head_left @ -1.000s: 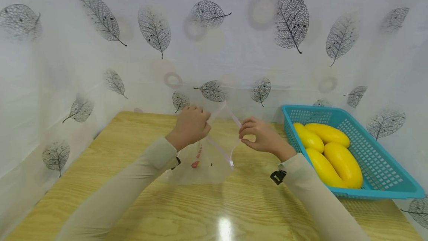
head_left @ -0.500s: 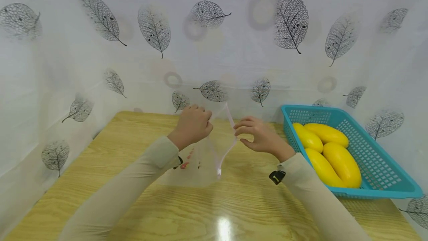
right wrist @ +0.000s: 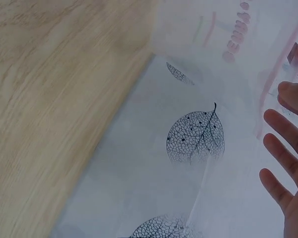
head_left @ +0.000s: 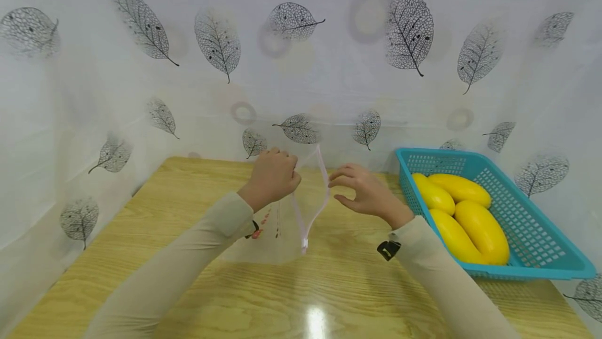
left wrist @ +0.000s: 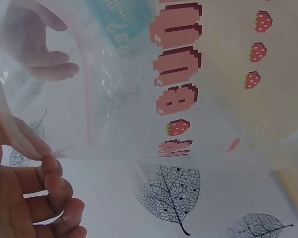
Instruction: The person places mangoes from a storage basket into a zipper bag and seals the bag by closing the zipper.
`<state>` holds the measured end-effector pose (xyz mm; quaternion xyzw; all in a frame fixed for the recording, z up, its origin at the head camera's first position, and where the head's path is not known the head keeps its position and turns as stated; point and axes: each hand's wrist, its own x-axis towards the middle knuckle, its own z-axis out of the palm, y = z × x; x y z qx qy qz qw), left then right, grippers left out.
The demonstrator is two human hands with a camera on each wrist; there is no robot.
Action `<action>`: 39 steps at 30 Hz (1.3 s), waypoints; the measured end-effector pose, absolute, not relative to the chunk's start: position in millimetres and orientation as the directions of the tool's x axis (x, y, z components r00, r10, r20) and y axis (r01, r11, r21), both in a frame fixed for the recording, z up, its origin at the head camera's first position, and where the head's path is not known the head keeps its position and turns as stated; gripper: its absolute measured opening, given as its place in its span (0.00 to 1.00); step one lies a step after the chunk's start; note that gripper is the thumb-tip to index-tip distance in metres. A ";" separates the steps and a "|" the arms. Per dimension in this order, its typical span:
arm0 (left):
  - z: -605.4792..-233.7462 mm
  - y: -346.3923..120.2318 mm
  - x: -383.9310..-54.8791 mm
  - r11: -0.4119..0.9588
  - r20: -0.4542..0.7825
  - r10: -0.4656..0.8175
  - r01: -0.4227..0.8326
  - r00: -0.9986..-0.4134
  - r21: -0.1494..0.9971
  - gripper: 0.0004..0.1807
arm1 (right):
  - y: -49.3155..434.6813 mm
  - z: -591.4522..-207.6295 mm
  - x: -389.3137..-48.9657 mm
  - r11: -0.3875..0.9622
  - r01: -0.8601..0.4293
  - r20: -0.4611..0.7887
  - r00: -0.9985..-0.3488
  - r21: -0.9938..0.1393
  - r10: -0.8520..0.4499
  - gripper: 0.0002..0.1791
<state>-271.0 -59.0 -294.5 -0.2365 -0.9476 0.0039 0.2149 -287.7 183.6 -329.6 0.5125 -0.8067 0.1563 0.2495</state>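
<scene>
A clear zip bag [left wrist: 114, 114] with pink edging and a strawberry-and-letter print hangs between the hands, its mouth spread apart. My left hand [head_left: 270, 179] pinches the bag's rim; the thumb and finger meet on the pink strip [left wrist: 32, 146] in the left wrist view. On the other side of the mouth, my right hand [head_left: 366, 193] has its fingers apart, the fingertips right at the far rim. The right wrist view shows those fingers [right wrist: 285, 144] spread out. A small white slider [head_left: 305, 244] sits at the bag's near corner.
To the right stands a teal basket [head_left: 541, 224] holding several smooth, oblong yellow objects [head_left: 482, 229]. Beneath the hands is a wooden table [head_left: 244, 297]. A white leaf-print sheet [head_left: 320, 78] hangs behind the table and along both sides.
The bag's slider corner has swung left and slightly down, and the mouth looks narrower. My right hand has shifted a little left; my left hand has barely moved.
</scene>
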 end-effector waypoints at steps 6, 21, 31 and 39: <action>-295.0 -57.3 -271.8 0.889 0.395 0.449 0.446 -0.802 -0.104 0.12 | 196.6 -312.6 -287.6 0.480 -0.877 0.594 -0.386 0.000 -0.706 0.17; -294.2 -55.4 -270.9 0.887 0.385 0.450 0.453 -0.806 -0.089 0.12 | 244.6 -251.1 -293.3 0.647 -0.763 0.489 -0.573 -0.023 -0.658 0.24; -296.2 -53.8 -270.3 0.889 0.417 0.443 0.449 -0.793 -0.091 0.12 | 293.1 -241.8 -297.4 0.795 -0.603 0.379 -0.751 -0.059 -0.541 0.28; -297.8 -52.1 -270.5 0.885 0.431 0.447 0.457 -0.784 -0.087 0.11 | 326.0 -246.2 -298.8 0.872 -0.486 0.264 -0.850 -0.059 -0.456 0.28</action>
